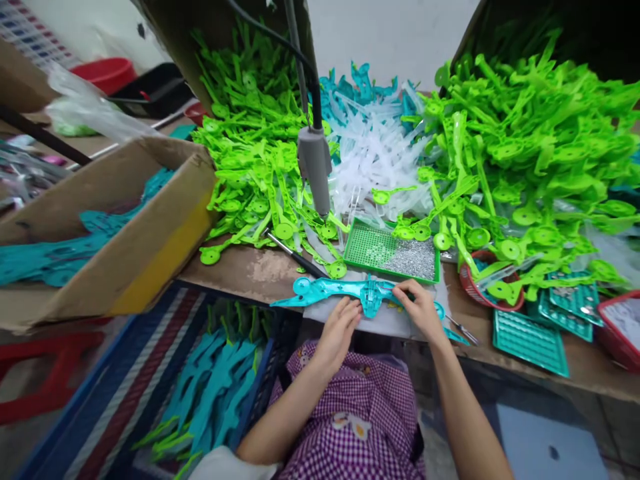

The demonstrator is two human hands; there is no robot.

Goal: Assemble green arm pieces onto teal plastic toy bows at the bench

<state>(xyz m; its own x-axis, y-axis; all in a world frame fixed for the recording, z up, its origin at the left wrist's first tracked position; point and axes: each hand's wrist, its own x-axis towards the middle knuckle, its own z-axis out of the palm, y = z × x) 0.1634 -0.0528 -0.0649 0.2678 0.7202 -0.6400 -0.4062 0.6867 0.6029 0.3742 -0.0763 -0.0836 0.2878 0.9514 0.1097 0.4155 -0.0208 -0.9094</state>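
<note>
A long teal plastic part (336, 288) lies across the white sheet at the table's front edge. My left hand (342, 327) rests at the part's lower edge, left of its raised middle, fingers together; what they grip, if anything, is hidden. On the right, my right hand (414, 303) pinches at the part's upper edge; the thing between its fingertips is too small to make out. Behind the part stands a green tray (391, 251) of small metal pieces. A grey electric screwdriver (315, 167) hangs above the table.
Piles of green parts (540, 133) and clear plastic pieces (373, 150) cover the back. A cardboard box (170, 233) with teal parts stands left; a blue crate (115, 373) is below. Red baskets (467, 283) and teal trays (530, 341) sit right. A black-handled tool (305, 263) lies behind the part.
</note>
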